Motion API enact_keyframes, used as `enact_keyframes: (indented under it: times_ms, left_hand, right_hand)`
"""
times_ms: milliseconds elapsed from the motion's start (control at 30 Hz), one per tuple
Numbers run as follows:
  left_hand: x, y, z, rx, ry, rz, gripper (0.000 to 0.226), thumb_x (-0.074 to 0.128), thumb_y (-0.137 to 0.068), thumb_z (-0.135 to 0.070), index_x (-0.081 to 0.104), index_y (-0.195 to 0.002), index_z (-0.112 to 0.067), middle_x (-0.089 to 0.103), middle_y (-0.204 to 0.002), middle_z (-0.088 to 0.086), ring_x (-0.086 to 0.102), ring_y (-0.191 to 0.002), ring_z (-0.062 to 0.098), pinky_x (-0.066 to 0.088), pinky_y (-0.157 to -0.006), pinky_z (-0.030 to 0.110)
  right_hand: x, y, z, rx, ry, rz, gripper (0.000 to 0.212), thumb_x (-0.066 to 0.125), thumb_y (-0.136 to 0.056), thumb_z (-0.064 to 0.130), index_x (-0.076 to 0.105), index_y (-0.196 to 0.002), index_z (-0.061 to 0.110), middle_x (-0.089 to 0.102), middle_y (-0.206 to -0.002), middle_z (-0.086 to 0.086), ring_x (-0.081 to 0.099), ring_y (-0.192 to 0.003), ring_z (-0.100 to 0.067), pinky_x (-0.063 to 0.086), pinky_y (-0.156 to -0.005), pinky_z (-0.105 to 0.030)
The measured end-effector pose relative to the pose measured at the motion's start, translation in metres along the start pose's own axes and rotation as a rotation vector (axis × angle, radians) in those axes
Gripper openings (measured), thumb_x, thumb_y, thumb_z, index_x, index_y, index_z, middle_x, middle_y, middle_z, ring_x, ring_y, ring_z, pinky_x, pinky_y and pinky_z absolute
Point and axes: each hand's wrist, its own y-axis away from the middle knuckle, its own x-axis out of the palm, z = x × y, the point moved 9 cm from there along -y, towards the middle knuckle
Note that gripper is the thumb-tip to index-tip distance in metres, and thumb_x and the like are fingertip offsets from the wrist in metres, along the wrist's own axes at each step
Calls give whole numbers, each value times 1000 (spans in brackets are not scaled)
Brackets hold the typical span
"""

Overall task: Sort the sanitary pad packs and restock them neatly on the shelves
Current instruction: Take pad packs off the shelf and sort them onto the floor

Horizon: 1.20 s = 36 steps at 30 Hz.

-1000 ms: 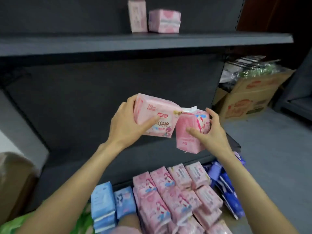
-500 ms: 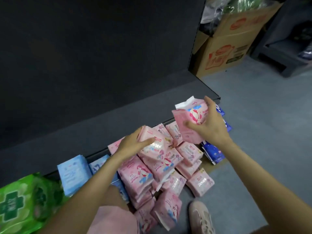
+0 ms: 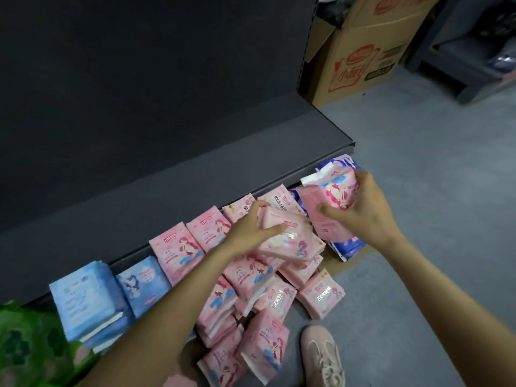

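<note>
My left hand (image 3: 251, 229) grips one pink pack (image 3: 290, 237), my right hand (image 3: 360, 210) another (image 3: 326, 208), while the bottom shelf (image 3: 195, 177) sits bare and most of the pile (image 3: 251, 289) awaits sorting.

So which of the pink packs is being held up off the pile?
The pink pack in the right hand, raised at the pile's right end. The left hand grips another pink pack, which lies on the heap.

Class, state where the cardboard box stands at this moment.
In the head view, the cardboard box stands at the upper right on the grey floor, just beyond the right end of the dark shelf.
</note>
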Motion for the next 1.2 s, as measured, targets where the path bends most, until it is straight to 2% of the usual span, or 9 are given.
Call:
enact_keyframes:
  times_ms: [133, 300, 500, 600, 767, 933, 1067, 1133, 1200]
  left_hand:
    - [57, -28, 2, -59, -21, 41, 64, 64, -84, -52, 33, -134, -27, 62, -112, -8, 60, -80, 8, 42, -56, 17]
    - [86, -50, 16, -97, -99, -183, 59, 61, -83, -56, 38, -121, -18, 64, -112, 0, 65, -85, 19, 57, -66, 37]
    - [98, -49, 22, -186, -155, -255, 66, 62, -84, -52, 35, -127, -10, 37, -130, 12, 55, -90, 19, 48, -65, 28]
    - [83, -44, 9, -75, -155, -284, 48, 55, -89, -49, 45, -119, -13, 45, -119, 5, 54, -82, 11, 40, -54, 18]
    - [15, 7, -2, 114, 251, -297, 15, 48, -98, -28, 59, -105, -21, 63, -99, -14, 58, -87, -4, 44, -67, 6]
    - [-67, 58, 72, 97, -181, -530, 32, 62, -88, -14, 60, -120, -17, 61, -120, 0, 53, -112, 20, 40, -94, 32]
    - [-93, 67, 137, -80, -300, -449, 51, 58, -82, -18, 54, -132, -6, 53, -135, 15, 47, -125, 33, 33, -106, 36]
    - [-95, 70, 155, -133, -318, -363, 56, 50, -82, -22, 51, -135, -5, 49, -140, 14, 45, -129, 31, 32, -108, 33]
    - [-92, 71, 169, -174, -320, -290, 51, 53, -89, -17, 47, -139, -10, 43, -146, 8, 42, -132, 25, 32, -105, 28]
  right_hand:
    - [2, 5, -11, 0, 102, 22, 103, 74, -58, 58, 34, -138, 6, 51, -129, -10, 48, -117, -32, 40, -98, -48]
    - [7, 10, -43, 49, 154, 33, 98, 75, -63, 55, 34, -138, 7, 51, -129, -10, 47, -115, -33, 37, -97, -43]
    - [16, 5, -43, 47, 165, 62, 101, 60, -56, 72, 37, -134, 11, 51, -126, -7, 46, -113, -30, 38, -96, -43]
    - [21, 7, -39, -10, 175, 78, 97, 67, -61, 63, 35, -137, 13, 48, -126, -7, 46, -113, -29, 39, -95, -42]
    - [48, 20, -4, -310, 285, 211, 97, 76, -66, 56, 32, -142, 17, 43, -127, -4, 44, -115, -24, 35, -98, -34]
    - [130, 59, 76, -867, 488, 463, 87, 78, -60, 20, 41, -139, 19, 48, -132, -2, 41, -127, -24, 20, -111, -39]
    - [188, 92, 143, -1350, 661, 443, 64, 42, -74, -2, 55, -131, 22, 55, -135, -3, 44, -132, -28, 26, -113, -54]
    - [211, 99, 157, -1427, 738, 485, 67, 32, -82, -4, 46, -140, 29, 38, -151, -1, 28, -142, -29, 21, -113, -57]
    - [235, 96, 142, -1246, 739, 699, 76, 39, -86, -7, 28, -148, 36, 10, -160, 4, 1, -148, -25, 5, -118, -51]
